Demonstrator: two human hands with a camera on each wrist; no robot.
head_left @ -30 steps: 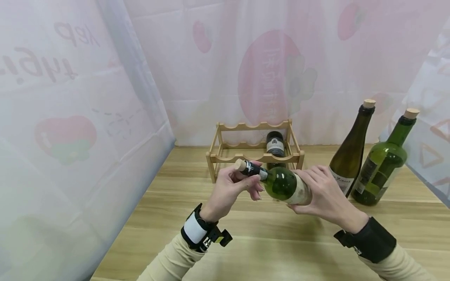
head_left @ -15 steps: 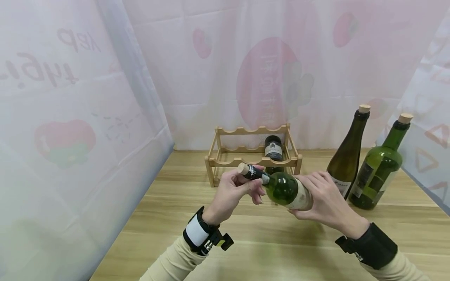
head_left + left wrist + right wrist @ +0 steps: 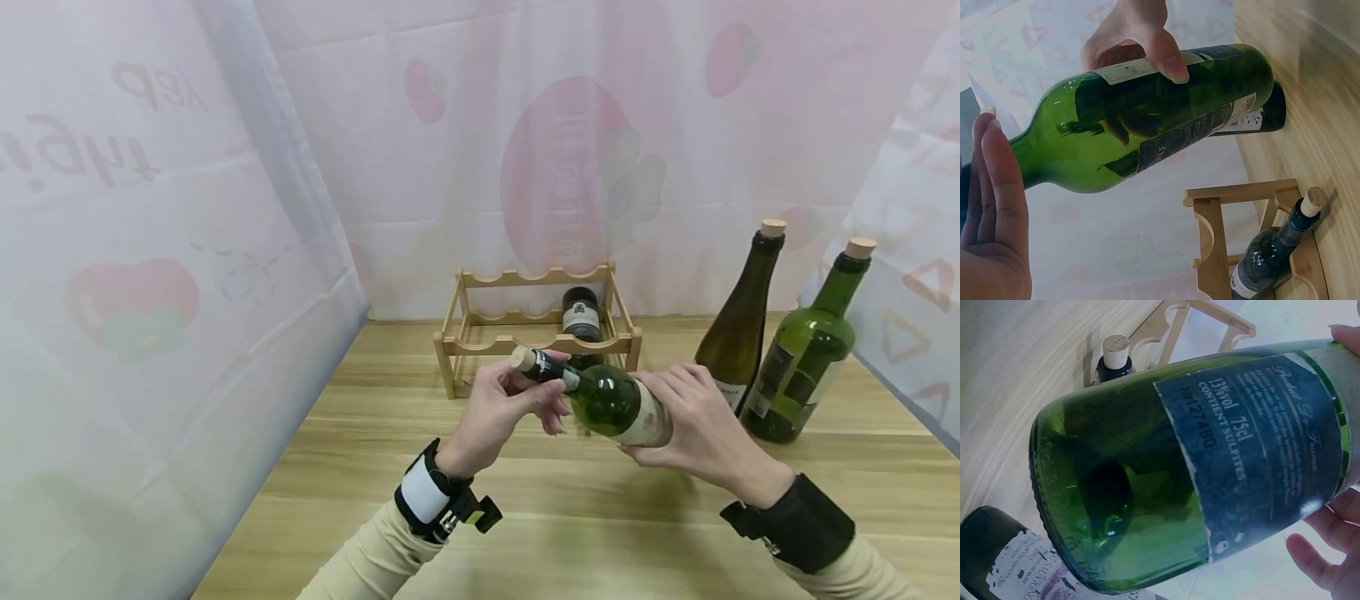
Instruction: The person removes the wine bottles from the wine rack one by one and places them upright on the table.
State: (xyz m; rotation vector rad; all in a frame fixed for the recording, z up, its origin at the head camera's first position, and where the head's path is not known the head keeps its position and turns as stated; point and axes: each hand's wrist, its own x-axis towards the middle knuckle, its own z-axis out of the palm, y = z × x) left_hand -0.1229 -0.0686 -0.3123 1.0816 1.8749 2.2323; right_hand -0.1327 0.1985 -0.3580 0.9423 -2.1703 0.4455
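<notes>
L hand (image 3: 491,412) holding green bottle (image 3: 607,401) at neck; R hand (image 3: 693,423) gripping body; I'm judging glass stiff, prob. slick, fragile; favouring 2-pt hold.

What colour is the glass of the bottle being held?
The held bottle is green, and it shows best in the left wrist view.
</notes>
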